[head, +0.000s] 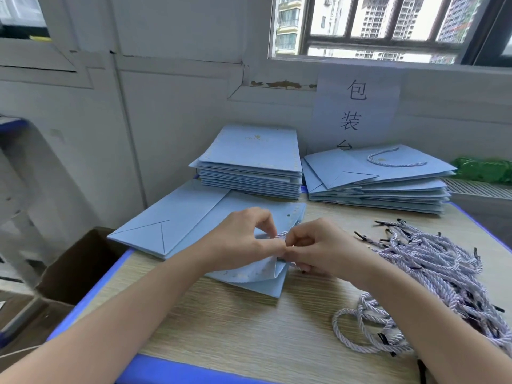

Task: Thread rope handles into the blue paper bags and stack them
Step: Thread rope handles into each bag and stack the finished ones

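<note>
1. Two hands meet at the mouth edge of a flat blue bag (194, 225) on the wood-grain surface (235, 322); the rope handle (282, 234) they work on is mostly hidden by fingers, only a short lilac twist shows between them.
2. Left hand (243, 239): thumb and forefinger pinch the bag's top edge right at the rope. Right hand (318, 249): fingers curled, pinching the rope end; its tip can't be made out.
3. Bag hole not visible, so can't tell if the rope is through it.
4. Loose rope pile (432, 273), lilac with black tips, lies just right of the right hand; it runs off the right frame edge.
5. Far stack of blue bags (249, 162), flat, no handles seen, behind the worked bag.
6. Second stack (379, 184) to its right; top bag shows a rope loop lying on it.
7. Paper sign (357, 109) on the wall, bottom character cut off by the second stack.
8. Green thing (484, 167) at far right, blurred, unidentifiable.
9. Brown cardboard box (74, 261) left of the surface, contents not visible.
</note>
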Motion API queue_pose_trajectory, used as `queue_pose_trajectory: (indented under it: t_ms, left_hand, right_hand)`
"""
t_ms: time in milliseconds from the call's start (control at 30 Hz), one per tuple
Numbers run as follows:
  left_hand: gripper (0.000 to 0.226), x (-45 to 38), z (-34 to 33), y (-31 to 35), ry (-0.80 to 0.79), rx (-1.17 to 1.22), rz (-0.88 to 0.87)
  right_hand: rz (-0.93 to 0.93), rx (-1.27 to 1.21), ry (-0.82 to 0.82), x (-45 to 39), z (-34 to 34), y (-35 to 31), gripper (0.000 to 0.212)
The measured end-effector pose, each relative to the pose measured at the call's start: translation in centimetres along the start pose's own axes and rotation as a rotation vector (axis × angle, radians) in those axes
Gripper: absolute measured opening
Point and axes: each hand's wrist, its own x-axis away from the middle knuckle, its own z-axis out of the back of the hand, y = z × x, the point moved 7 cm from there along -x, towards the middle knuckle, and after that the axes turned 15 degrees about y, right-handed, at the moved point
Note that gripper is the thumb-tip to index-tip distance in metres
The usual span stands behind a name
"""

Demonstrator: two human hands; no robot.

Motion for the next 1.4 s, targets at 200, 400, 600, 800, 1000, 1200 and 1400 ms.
queue_pose_trajectory:
  t_ms: [200,400,600,800,1000,1200,1400]
  left_hand:
    - [0.058,0.6,-1.0,0.4,-0.154,-0.127,-0.055]
    - [0.071,0.5,-0.4,-0.9,-0.203,-0.236,-0.018]
    - [0.039,0.0,0.0,-0.9,-0.010,-0.323,-0.094]
    - [0.033,-0.3,0.4,-1.1,0.040,-0.280,-0.092]
    - [0.048,0.0,-0.5,-0.8,0.015,-0.270,-0.092]
    - [0.066,0.3,-0.9,-0.5,-0.018,-0.346,-0.121]
    - [0.068,1.2,-2.2,0.9,-0.086,-0.359,-0.217]
  right_hand:
    - [0.085,0.293,-0.070,-0.1,0.9,0.0,0.017]
    - [0.004,0.528,0.033,-0.3,5.2,2.2,0.012]
    - [-0.036,0.516,0.127,-0.7,6.5,2.9,0.016]
    - [-0.019,0.669,0.228,-1.0,7.4,3.1,0.020]
    - [0.077,0.477,0.165,-1.0,6.1,1.9,0.006]
    - [0.191,0.452,0.155,-1.0,5.0,1.3,0.008]
    - [0.159,0.001,0.178,-1.5,4.0,0.8,0.018]
